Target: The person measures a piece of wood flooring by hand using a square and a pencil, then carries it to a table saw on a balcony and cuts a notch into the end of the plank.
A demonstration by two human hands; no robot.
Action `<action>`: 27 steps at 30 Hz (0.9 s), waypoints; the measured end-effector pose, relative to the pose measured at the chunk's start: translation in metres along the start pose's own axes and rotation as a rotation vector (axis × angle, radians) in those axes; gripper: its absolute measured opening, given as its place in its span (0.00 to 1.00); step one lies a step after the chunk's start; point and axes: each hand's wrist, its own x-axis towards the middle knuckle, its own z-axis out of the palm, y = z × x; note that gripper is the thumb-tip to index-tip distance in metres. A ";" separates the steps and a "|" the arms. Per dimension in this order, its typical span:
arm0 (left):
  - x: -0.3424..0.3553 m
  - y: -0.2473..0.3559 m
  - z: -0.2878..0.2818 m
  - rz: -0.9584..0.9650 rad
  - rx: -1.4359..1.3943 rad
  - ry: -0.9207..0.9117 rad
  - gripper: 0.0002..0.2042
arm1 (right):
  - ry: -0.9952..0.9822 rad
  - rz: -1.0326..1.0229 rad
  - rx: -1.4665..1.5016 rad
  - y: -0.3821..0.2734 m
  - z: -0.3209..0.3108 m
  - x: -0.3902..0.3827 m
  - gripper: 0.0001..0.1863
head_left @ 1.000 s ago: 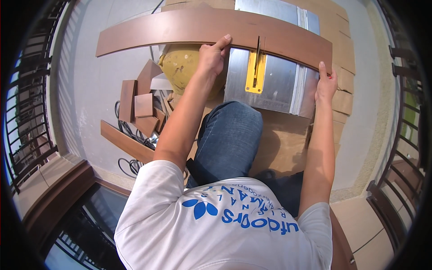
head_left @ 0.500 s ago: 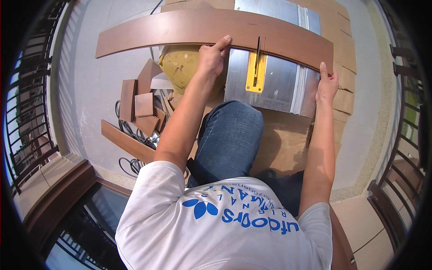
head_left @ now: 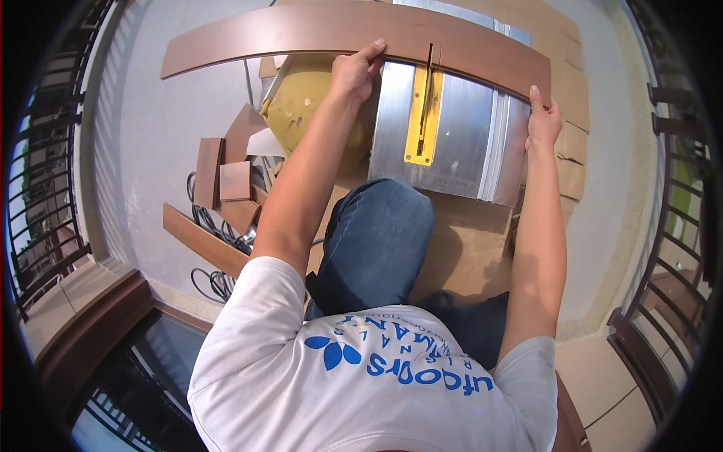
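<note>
A long reddish-brown wooden plank (head_left: 316,32) lies across a silver table saw (head_left: 463,120), its left end reaching well past the saw's edge. The thin saw blade (head_left: 430,56) stands in a yellow insert (head_left: 419,143) and meets the plank's near edge. My left hand (head_left: 355,74) is closed on that edge left of the blade, thumb on top. My right hand (head_left: 543,120) grips the near corner at the plank's right end, thumb on top and the other fingers partly hidden.
Below the plank, left of the saw, sits a stained yellow rounded object (head_left: 301,102). Wood offcuts (head_left: 208,169) and black cables (head_left: 215,282) lie on the floor at left. Cardboard (head_left: 471,245) spreads under and around the saw. My bent knee (head_left: 388,226) is close to its front edge.
Both hands have pushed the plank away from me over the saw. More of the yellow insert shows on the near side. The hands keep the same hold.
</note>
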 end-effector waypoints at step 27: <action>-0.037 -0.006 -0.013 -0.034 -0.011 0.025 0.10 | -0.012 -0.051 0.025 0.005 -0.018 -0.033 0.31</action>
